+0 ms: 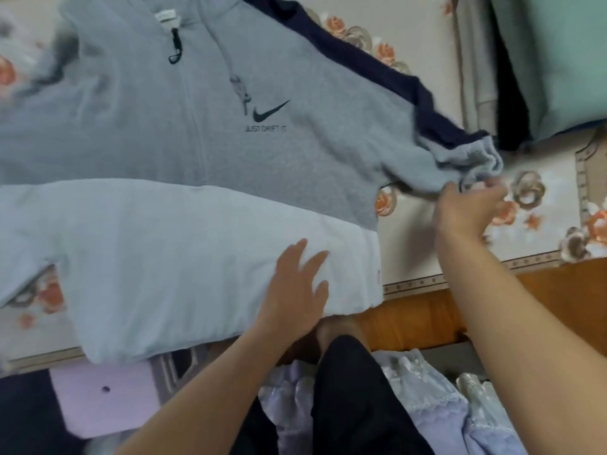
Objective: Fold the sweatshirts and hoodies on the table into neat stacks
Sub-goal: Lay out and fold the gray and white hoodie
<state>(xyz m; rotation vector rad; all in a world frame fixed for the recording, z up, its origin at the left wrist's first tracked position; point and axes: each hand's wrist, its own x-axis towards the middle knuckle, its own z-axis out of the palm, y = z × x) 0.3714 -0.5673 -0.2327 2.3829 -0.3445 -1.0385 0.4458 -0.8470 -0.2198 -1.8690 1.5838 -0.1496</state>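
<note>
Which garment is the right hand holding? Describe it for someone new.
On the floral tablecloth, it is the grey zip hoodie spread across the middle, above the paler sweatshirt. The right hand pinches its cuff. Only it has a dark swoosh logo and navy sleeve stripe.
</note>
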